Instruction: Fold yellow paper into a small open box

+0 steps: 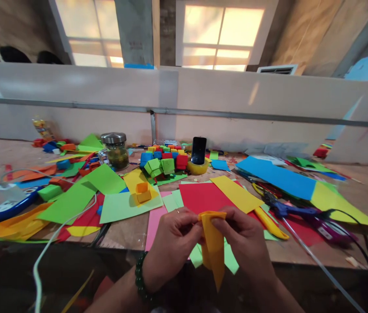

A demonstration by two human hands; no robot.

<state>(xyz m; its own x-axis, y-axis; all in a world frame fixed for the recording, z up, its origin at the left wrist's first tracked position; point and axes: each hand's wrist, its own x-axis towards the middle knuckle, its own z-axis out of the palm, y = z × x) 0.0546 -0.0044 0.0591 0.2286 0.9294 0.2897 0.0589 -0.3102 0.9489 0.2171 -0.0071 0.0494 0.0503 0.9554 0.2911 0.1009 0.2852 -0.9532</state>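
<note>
Between my two hands is a folded piece of orange-yellow paper (213, 243), its pointed end hanging down past the table's front edge. My left hand (174, 248) pinches its upper left corner, fingers closed on the fold. On the other side, my right hand (244, 237) grips the upper right part with thumb and fingers. A bracelet of dark green beads (140, 278) circles my left wrist. Just beyond the hands lie a red sheet (203, 198) and a yellow sheet (236, 193). A small open orange paper box (143, 192) sits to the left.
Several coloured paper cubes (167, 165) are piled at the back, beside a phone (198, 150) propped on a tape roll (197, 167). A lidded glass jar (115, 152) stands left of them. Blue-handled pliers (288, 209) and a purple power strip (333, 230) lie right; a white cable (53, 237) crosses left.
</note>
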